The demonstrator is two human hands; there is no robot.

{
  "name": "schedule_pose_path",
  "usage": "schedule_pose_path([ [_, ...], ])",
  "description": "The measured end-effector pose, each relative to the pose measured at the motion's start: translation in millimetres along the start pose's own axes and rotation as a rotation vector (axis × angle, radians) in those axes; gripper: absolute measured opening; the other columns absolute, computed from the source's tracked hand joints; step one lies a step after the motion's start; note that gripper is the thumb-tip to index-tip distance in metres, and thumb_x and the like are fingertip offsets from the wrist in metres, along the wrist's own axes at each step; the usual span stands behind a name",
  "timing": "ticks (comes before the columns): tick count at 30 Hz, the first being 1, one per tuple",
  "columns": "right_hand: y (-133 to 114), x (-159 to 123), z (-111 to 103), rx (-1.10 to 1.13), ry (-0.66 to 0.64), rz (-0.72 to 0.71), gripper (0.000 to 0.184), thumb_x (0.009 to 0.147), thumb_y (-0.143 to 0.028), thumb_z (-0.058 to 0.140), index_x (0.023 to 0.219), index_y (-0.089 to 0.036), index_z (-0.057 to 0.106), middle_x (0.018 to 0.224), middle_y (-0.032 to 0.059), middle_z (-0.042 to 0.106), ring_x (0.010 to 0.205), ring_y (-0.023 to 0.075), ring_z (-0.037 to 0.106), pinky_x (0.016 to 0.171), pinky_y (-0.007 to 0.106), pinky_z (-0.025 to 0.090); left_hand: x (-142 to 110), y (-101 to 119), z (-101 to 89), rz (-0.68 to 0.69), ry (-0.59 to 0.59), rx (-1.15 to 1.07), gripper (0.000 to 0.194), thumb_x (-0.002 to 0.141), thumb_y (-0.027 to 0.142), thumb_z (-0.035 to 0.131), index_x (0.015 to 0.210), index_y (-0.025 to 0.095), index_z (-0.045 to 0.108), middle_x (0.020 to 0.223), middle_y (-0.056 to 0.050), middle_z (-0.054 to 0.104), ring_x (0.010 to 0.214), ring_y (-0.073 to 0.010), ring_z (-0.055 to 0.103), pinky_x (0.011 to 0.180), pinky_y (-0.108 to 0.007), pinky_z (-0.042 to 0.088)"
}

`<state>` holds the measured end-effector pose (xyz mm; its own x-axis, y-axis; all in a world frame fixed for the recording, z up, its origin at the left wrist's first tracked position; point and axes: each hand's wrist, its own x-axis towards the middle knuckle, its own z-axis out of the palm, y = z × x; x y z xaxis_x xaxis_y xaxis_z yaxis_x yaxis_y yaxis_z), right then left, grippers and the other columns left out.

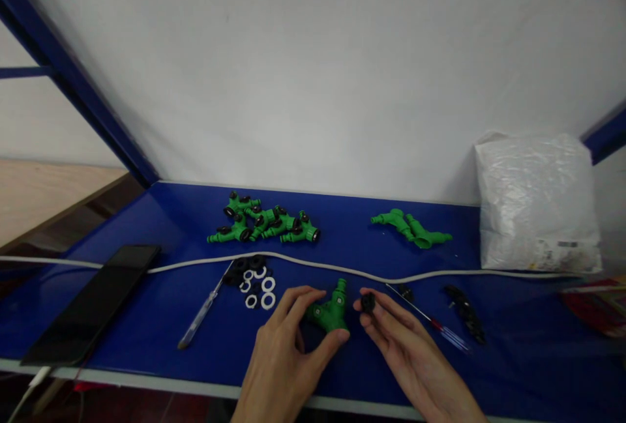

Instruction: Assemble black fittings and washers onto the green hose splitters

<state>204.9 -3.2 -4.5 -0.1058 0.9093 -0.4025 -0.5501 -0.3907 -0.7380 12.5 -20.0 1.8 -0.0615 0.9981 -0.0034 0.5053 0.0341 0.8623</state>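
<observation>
My left hand [291,348] grips a green Y-shaped hose connector [333,309], thumb on its lower end and fingers on its left arm. Just to the right, my right hand [396,335] pinches a small black knob [368,302] between thumb and fingers, apart from the connector. Left of my hands lie white rings [268,300] and black rings [255,261] in a loose cluster. A screwdriver with a red and clear handle [447,334] rests right of my right hand, near a pile of black parts [465,313].
Several green connectors with black fittings [239,231] lie at the back, and bare green ones [394,218] farther right. A white cable [313,262] crosses the blue shelf [161,319]. A clear-handled screwdriver [199,319], a black tablet [95,306] and a white plastic package [535,201] surround the area.
</observation>
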Motion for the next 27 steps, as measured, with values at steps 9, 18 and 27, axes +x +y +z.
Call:
schedule_pose_path([
  [9,-6.9,-3.8,6.6,-0.008,0.037,0.046,0.035,0.060,-0.043,0.096,0.083,-0.019,0.084,0.093,0.0084,0.081,0.086,0.0189,0.075,0.084,0.025,0.061,-5.2,-2.6,1.4,0.045,-0.019,0.030,0.031,0.084,0.045,0.073,0.112,0.032,0.076,0.119,-0.004,0.072,0.047,-0.0078,0.052,0.053,-0.025,0.045],
  [18,-6.5,-0.5,4.8,-0.014,0.052,0.087,0.034,0.062,-0.039,0.095,0.087,-0.020,0.084,0.097,0.0069,0.081,0.090,0.0190,0.077,0.086,0.024,0.061,-6.6,-5.2,-1.8,0.065,-0.066,-0.075,0.034,0.083,0.039,0.074,0.117,0.031,0.073,0.118,-0.004,0.073,0.052,-0.0097,0.058,0.055,-0.025,0.048],
  [27,-1.8,2.1,4.4,-0.213,-0.017,-0.055,0.029,0.074,-0.044,0.088,0.090,-0.020,0.082,0.085,0.0069,0.080,0.074,0.0164,0.073,0.075,0.025,0.060,-6.5,-6.6,-3.8,0.064,-0.104,-0.061,0.034,0.084,0.036,0.074,0.117,0.032,0.071,0.118,-0.001,0.071,0.054,-0.0089,0.057,0.056,-0.024,0.048],
])
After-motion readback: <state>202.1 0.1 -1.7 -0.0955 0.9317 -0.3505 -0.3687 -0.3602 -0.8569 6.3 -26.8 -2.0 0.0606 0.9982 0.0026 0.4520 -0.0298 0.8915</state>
